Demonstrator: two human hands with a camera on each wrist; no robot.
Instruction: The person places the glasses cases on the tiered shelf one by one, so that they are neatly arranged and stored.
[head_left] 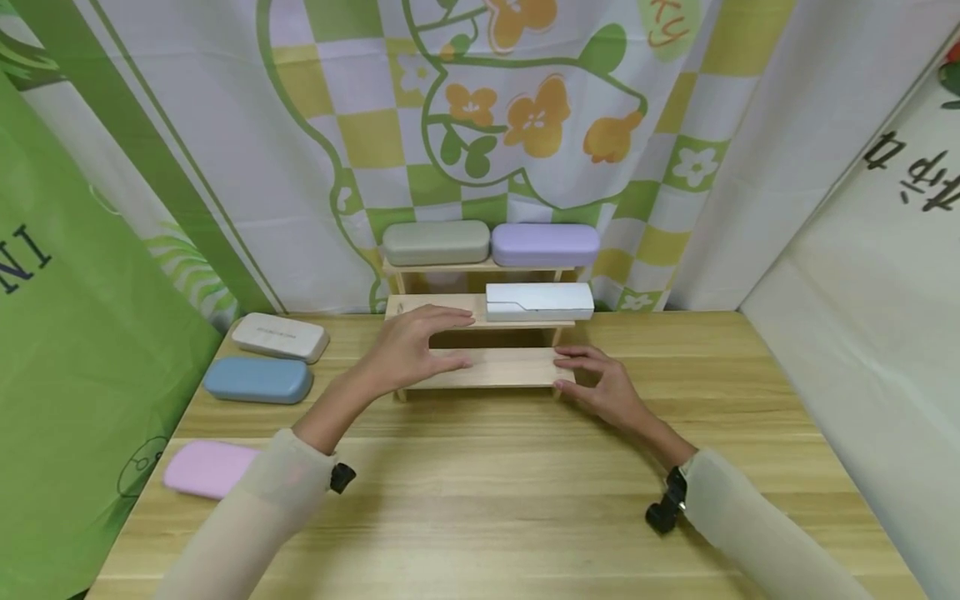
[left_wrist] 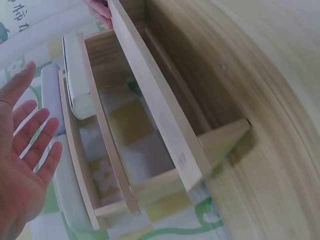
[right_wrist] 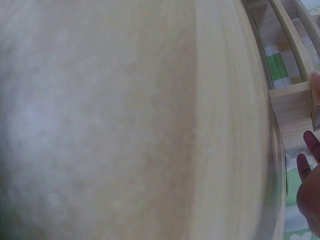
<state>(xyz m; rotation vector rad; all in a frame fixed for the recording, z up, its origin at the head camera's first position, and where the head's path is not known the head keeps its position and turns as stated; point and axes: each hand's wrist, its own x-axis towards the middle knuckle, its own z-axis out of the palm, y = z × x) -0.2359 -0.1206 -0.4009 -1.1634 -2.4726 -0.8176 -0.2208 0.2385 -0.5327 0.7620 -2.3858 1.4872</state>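
A three-tier wooden display rack (head_left: 487, 368) stands on the table against the curtain. My left hand (head_left: 408, 346) hovers in front of its left side, thumb and fingers spread apart with nothing between them. At the right end of the lowest tier, my right hand (head_left: 603, 387) grips the shelf between thumb and fingers. A grey-green glasses case (head_left: 436, 243) and a purple glasses case (head_left: 545, 245) lie side by side on the top tier. The white glasses case (head_left: 539, 302) occupies the right half of the middle tier. On the lowest tier I see bare wood.
Left of the rack, an off-white glasses case (head_left: 280, 337), a blue glasses case (head_left: 258, 380) and a pink glasses case (head_left: 208, 468) lie on the wooden table (head_left: 480, 508). My left sleeve partly covers the pink one. Printed curtains (head_left: 525, 108) hang behind and at both sides.
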